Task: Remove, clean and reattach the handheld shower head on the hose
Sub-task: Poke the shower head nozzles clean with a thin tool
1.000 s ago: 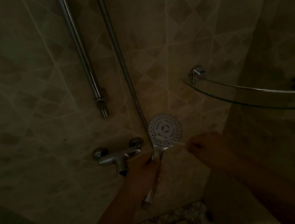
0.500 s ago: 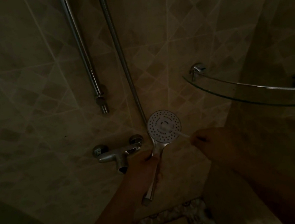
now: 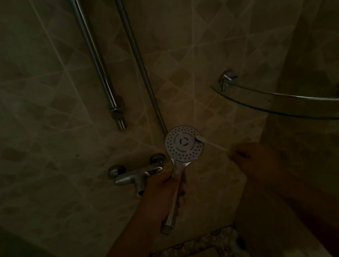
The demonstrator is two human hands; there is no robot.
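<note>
The shower is dim. My left hand (image 3: 163,191) grips the chrome handle of the handheld shower head (image 3: 183,145), whose round white spray face points up toward me. The handle's lower end (image 3: 166,227) sticks out below my fist with no hose on it. My right hand (image 3: 251,159) pinches a thin pale brush (image 3: 211,143), and its tip lies on the right side of the spray face. The metal hose (image 3: 135,51) hangs down the wall and passes behind the head.
A chrome slide rail (image 3: 96,57) runs down the tiled wall at the left. The mixer tap (image 3: 137,174) juts out just left of my left hand. A glass corner shelf (image 3: 289,99) projects at the right. A patterned tile border (image 3: 197,247) lies below.
The brush tip has moved across the spray face, from the lower part to the centre and now to the right side. My right hand drew slightly right. The head stays held.
</note>
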